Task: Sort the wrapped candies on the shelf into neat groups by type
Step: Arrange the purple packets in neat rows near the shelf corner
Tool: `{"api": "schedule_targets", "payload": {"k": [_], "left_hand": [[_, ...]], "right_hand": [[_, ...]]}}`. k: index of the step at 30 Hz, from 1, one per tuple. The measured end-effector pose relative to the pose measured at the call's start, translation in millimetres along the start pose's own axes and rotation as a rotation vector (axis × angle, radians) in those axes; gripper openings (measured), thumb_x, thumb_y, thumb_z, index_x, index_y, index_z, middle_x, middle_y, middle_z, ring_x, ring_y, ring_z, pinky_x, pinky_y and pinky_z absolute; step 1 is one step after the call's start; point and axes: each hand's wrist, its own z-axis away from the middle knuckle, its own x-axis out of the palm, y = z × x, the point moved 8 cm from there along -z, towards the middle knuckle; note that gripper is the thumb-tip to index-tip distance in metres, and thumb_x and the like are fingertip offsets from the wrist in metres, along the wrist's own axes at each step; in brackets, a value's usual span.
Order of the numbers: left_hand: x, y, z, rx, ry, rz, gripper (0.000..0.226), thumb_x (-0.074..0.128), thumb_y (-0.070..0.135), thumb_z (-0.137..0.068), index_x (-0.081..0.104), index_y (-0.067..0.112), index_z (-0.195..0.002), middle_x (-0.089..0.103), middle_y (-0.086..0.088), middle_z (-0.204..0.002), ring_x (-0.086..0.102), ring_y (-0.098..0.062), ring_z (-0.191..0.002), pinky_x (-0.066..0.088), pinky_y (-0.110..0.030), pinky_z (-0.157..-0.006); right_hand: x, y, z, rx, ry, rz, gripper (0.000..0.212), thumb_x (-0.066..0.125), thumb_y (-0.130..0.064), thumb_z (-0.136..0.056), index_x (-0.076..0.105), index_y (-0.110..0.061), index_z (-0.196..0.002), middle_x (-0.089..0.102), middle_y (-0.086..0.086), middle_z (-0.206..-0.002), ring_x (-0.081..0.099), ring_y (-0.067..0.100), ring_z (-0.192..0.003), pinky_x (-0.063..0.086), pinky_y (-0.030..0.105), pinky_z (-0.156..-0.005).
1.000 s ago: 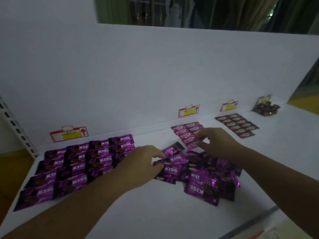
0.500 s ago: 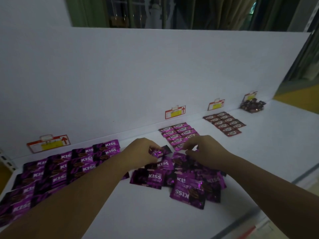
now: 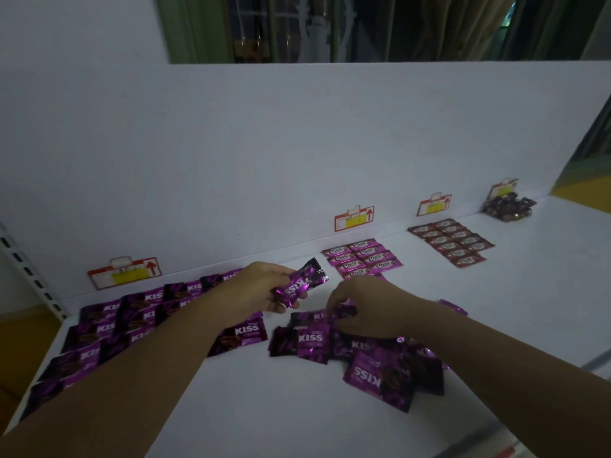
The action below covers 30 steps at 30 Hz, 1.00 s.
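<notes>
dim white shelf (image 3: 231,408), plain white back panel (image 3: 297,153), dark curtains (image 3: 446,24) beyond. loose pile (image 3: 380,368) of purple candies heaped at mid-shelf, unsorted. left of the pile, neat rows (image 3: 132,322) of the same purple kind under a price tag (image 3: 124,272). one single packet (image 3: 239,337) lying between pile and rows, not yet squared in. behind the pile, a pink group (image 3: 362,257); further right of the pile, a dark red group (image 3: 453,241); furthest right, a brown heap (image 3: 507,208) against the panel.

left hand (image 3: 261,289) raised over the pile's far left edge, fingers and thumb wrapped round one purple candy (image 3: 299,285), held off the shelf and tilted. half a second ago low against the pile's far edge; now lifted clear, candy in full view. right hand (image 3: 373,309) near it but apart, fingertips pinched on a dark wrapper (image 3: 345,310) at the pile's far side, much as before.

for the task: one more candy separated out, probably bound for the rows left of the pile, given the matching colour and print. plenty left in the pile, so this kind likely well along yet unfinished. worth watching: overlapping foil packets, easy to drag a neighbour along.
</notes>
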Motion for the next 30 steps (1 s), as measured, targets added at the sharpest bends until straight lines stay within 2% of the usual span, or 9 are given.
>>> {"api": "schedule_targets", "payload": {"k": [4, 7, 12, 15, 17, 21, 24, 27, 30], "left_hand": [[-5.2, -2.2, 9.3, -0.005, -0.018, 0.032, 0.027, 0.038, 0.001, -0.094, 0.064, 0.003, -0.101, 0.072, -0.018, -0.089, 0.068, -0.022, -0.071, 0.052, -0.026, -0.054], [-7.7, -4.3, 14.5, -0.009, -0.027, 0.014, 0.026, 0.042, 0.009, -0.095, 0.066, 0.005, -0.102, 0.071, -0.016, -0.092, 0.066, -0.020, -0.071, 0.050, -0.025, -0.055], [-10.5, -5.8, 20.9, -0.017, -0.031, 0.042, 0.022, 0.047, 0.015, -0.096, 0.063, 0.002, -0.104, 0.071, -0.016, -0.093, 0.068, -0.022, -0.075, 0.052, -0.029, -0.058], [-13.9, -6.4, 24.9, -0.054, -0.033, 0.157, 0.017, 0.057, 0.009, -0.089, 0.060, 0.000, -0.104, 0.070, -0.018, -0.091, 0.069, -0.031, -0.081, 0.056, -0.034, -0.064], [-16.5, -4.5, 28.7, -0.045, -0.039, 0.132, 0.018, 0.061, 0.004, -0.085, 0.060, 0.001, -0.103, 0.070, -0.017, -0.089, 0.069, -0.031, -0.084, 0.056, -0.034, -0.067], [-35.7, 9.3, 42.0, 0.138, 0.165, -0.252, 0.031, 0.081, 0.006, -0.066, 0.064, 0.020, -0.088, 0.071, -0.001, -0.087, 0.068, -0.011, -0.074, 0.055, -0.021, -0.066], [-48.7, 19.3, 60.7, 0.248, 0.311, -0.547, 0.043, 0.085, 0.018, -0.062, 0.060, 0.042, -0.087, 0.064, 0.014, -0.095, 0.062, 0.004, -0.085, 0.046, -0.008, -0.065], [-57.8, 15.3, 76.1, 0.273, 0.339, -0.604, 0.044, 0.084, 0.020, -0.064, 0.056, 0.045, -0.087, 0.061, 0.020, -0.098, 0.057, 0.008, -0.092, 0.045, -0.008, -0.073], [-73.6, 4.2, 91.0, 0.233, 0.364, -0.556, 0.038, 0.082, 0.021, -0.067, 0.055, 0.037, -0.088, 0.062, 0.024, -0.091, 0.056, 0.019, -0.082, 0.043, -0.002, -0.064]], "right_hand": [[0.0, 6.7, -3.4, 0.069, 0.005, -0.044, 0.023, 0.070, -0.031, -0.076, 0.066, -0.027, -0.099, 0.065, -0.010, -0.100, 0.058, 0.007, -0.091, 0.046, 0.020, -0.080], [-4.0, 9.4, -4.1, 0.119, 0.029, -0.115, 0.031, 0.073, -0.027, -0.075, 0.063, -0.025, -0.105, 0.063, -0.012, -0.091, 0.059, 0.006, -0.085, 0.049, 0.018, -0.076], [-11.1, 16.5, -6.8, 0.188, 0.096, -0.235, 0.035, 0.072, -0.016, -0.078, 0.063, -0.022, -0.111, 0.057, -0.016, -0.076, 0.055, -0.002, -0.068, 0.039, 0.009, -0.059], [-17.7, 26.3, -4.9, 0.237, 0.160, -0.324, 0.024, 0.069, -0.014, -0.080, 0.067, -0.022, -0.102, 0.065, -0.009, -0.083, 0.061, 0.006, -0.078, 0.043, 0.012, -0.065], [-22.1, 30.9, -1.8, 0.269, 0.212, -0.434, 0.015, 0.069, -0.012, -0.079, 0.069, -0.020, -0.092, 0.067, -0.005, -0.088, 0.063, 0.011, -0.083, 0.048, 0.019, -0.069], [-24.1, 23.9, 0.3, 0.253, 0.239, -0.661, 0.011, 0.062, -0.001, -0.080, 0.057, -0.010, -0.077, 0.070, 0.006, -0.084, 0.066, 0.020, -0.078, 0.054, 0.033, -0.073], [-19.3, 5.2, -6.2, 0.177, 0.176, -0.813, 0.019, 0.052, 0.006, -0.082, 0.045, -0.010, -0.074, 0.073, 0.008, -0.081, 0.070, 0.023, -0.081, 0.054, 0.032, -0.074], [-9.4, -15.4, -17.5, 0.104, 0.099, -0.860, 0.027, 0.047, 0.012, -0.083, 0.038, -0.011, -0.072, 0.070, 0.015, -0.076, 0.067, 0.033, -0.071, 0.054, 0.038, -0.069], [-2.5, -36.4, -27.9, 0.012, 0.081, -0.714, 0.028, 0.056, 0.006, -0.082, 0.041, -0.016, -0.072, 0.067, 0.009, -0.078, 0.060, 0.024, -0.069, 0.050, 0.038, -0.066]]}}
